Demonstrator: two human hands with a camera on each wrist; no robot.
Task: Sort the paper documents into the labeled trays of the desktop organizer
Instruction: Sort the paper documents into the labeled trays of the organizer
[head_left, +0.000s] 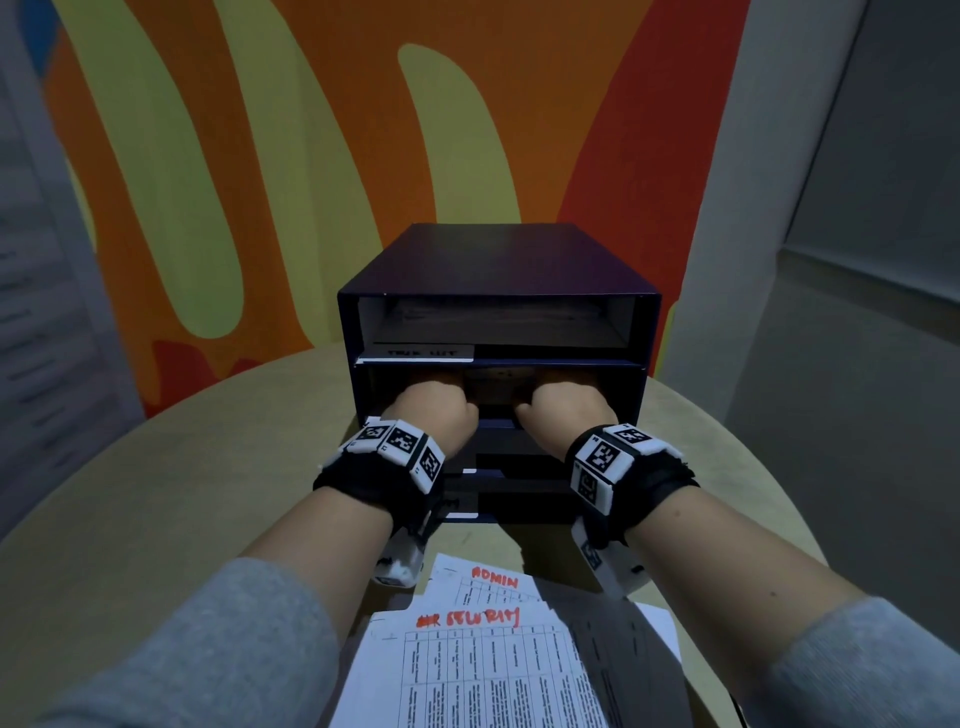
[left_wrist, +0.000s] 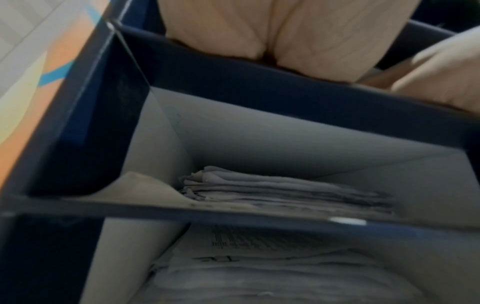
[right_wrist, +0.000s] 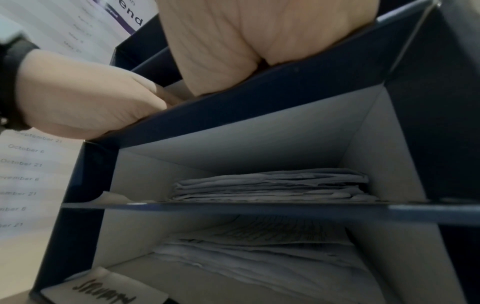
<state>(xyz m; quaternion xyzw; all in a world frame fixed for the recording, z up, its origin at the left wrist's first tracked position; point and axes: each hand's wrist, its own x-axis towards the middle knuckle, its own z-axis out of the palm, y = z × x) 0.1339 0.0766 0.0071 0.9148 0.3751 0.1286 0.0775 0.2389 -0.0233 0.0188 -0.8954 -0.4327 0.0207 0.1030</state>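
The dark blue desktop organizer (head_left: 498, 260) stands on the round table, its trays facing me. Both hands reach into the second tray from the top. My left hand (head_left: 434, 410) is at the tray's left side and my right hand (head_left: 563, 410) at its right. A paper sheet (head_left: 493, 387) shows between them inside the tray, and each hand seems to pinch one side of it. The fingertips are hidden in the tray. Folded paper stacks (left_wrist: 285, 191) (right_wrist: 259, 257) lie in the two trays below. A pile of loose documents (head_left: 483, 665) marked in red lies near me.
A white label (head_left: 421, 353) is on the top tray's front, and a handwritten one (right_wrist: 103, 288) on a lower tray. The beige table (head_left: 182, 467) has bare room left and right of the organizer. An orange and yellow wall (head_left: 311, 156) stands behind it.
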